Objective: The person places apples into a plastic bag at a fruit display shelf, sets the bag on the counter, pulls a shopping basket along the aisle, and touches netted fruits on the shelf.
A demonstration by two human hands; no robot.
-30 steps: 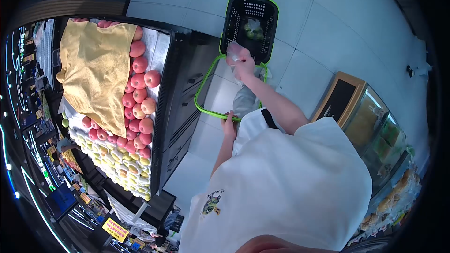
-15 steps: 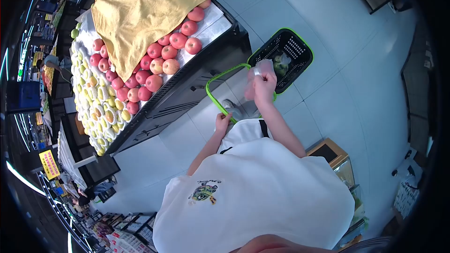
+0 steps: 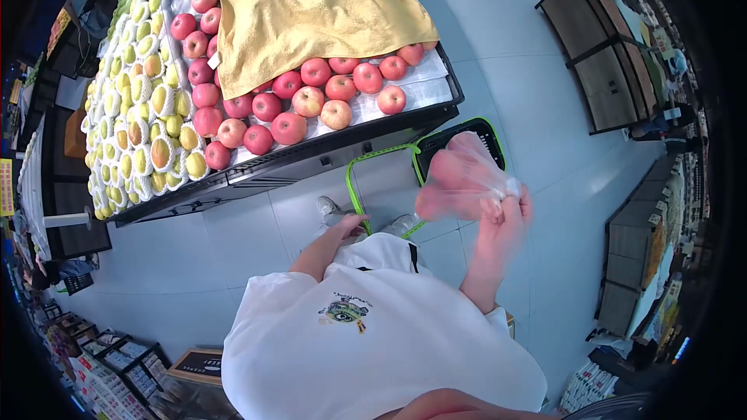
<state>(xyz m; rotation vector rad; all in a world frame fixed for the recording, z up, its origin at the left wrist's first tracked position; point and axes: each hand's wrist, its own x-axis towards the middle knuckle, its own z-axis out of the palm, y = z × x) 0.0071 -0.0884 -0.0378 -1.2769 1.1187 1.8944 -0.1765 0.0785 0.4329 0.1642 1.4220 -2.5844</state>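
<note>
My right hand (image 3: 504, 214) is closed round the gathered neck of a clear plastic bag (image 3: 467, 179). Reddish round fruit shows through the plastic, blurred by motion. Behind the bag, and partly hidden by it, is a black basket (image 3: 486, 134) with a green rim. Its long green handle (image 3: 354, 187) reaches toward my body, and my left hand (image 3: 349, 225) is closed on the handle's near end. In front stands a display of red apples (image 3: 289, 128), partly covered by a yellow cloth (image 3: 311, 15).
Yellow-green fruit in white foam nets (image 3: 132, 132) fills the display's left part. The display's black front edge (image 3: 342, 136) runs close ahead of my hands. Shelving units (image 3: 599, 54) stand at the right, and a small blackboard sign (image 3: 198, 365) is at the lower left.
My right hand has lifted the bag up and to the right, away from the basket. The view has turned, so the apple display now lies straight ahead. My left hand stays at the handle.
</note>
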